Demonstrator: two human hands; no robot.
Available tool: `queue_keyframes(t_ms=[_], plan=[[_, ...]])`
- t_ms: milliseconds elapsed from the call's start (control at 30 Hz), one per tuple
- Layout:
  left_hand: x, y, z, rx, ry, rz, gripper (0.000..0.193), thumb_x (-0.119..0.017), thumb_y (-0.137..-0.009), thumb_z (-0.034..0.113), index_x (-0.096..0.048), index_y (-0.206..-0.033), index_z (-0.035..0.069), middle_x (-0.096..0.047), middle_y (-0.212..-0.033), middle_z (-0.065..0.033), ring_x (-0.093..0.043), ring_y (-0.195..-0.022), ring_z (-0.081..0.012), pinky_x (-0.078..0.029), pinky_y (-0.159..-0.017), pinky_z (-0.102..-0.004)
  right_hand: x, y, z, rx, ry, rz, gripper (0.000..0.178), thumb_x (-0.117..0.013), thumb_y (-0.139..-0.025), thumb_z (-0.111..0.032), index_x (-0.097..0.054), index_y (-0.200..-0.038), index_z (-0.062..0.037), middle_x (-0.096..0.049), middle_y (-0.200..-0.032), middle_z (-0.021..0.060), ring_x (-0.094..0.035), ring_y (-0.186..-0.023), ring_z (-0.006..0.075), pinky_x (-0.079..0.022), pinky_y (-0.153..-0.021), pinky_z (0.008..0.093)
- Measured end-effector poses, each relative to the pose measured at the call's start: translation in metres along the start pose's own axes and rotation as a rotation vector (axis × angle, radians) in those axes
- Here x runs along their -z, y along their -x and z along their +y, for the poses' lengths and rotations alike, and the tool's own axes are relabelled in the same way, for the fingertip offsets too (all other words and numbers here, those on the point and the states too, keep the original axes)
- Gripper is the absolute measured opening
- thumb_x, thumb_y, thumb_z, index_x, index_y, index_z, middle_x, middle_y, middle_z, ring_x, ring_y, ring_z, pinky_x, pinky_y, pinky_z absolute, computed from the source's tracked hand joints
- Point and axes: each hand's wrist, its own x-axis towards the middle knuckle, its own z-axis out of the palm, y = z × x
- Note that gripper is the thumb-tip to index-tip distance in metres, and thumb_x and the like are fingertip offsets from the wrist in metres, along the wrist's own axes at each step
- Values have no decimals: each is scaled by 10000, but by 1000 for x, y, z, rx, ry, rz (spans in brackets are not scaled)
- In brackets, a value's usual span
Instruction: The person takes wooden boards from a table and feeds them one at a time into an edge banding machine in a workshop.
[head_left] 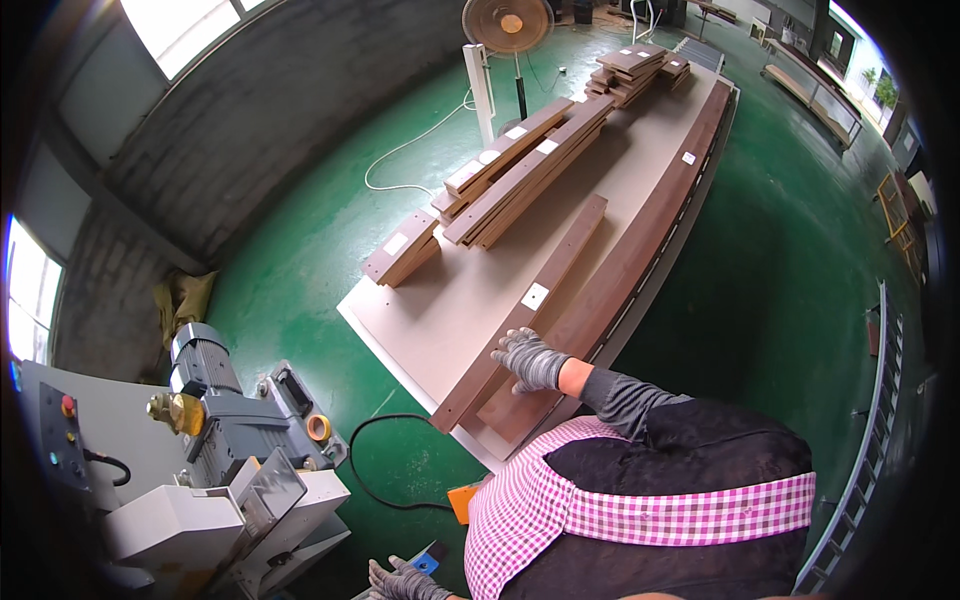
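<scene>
My right hand (532, 360), in a grey striped fingerless glove, rests on a long brown wooden board (560, 262) with a white label. Its fingers are stretched out and slightly apart on the board's top, with the thumb to one side. Beside it lies a longer brown board (655, 215) along the right edge of the pale tabletop (440, 330). My left hand (405, 580), gloved alike, shows at the lower edge, fingers apart, with nothing visible in it. Near it is a blue part (426, 563), too small to make out.
Board stacks (530, 165) and a short pile (402, 247) lie along the table's left side, with another stack (630, 72) at the far end. At lower left stands a machine with a grey motor (205, 360). A black cable (365, 475) crosses the green floor. A fan (508, 22) stands behind.
</scene>
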Motion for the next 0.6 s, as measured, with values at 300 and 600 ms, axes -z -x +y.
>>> queue_keyframes(t_ms=[300, 600], plan=[[1, -7, -15, 196, 221, -55, 662, -694, -764, 325, -493, -1307, 6, -488, -1307, -199, -423, -1248, -358, -274, -1104, -478, -7, 2, -8, 148, -1, 232, 821, -814, -654, -435, -508, -1334, -91, -495, -1375, 160, -399, -1326, 344, -284, -1111, 456], [-6, -27, -42, 246, 127, 44, 753, -743, -771, 360, -436, -1384, 49, -446, -1388, -211, -382, -1303, -392, -268, -1124, -502, -3, -16, -35, 215, -41, 104, 888, -859, -610, -313, -470, -1366, -56, -468, -1388, 210, -382, -1334, 377, -268, -1142, 467]])
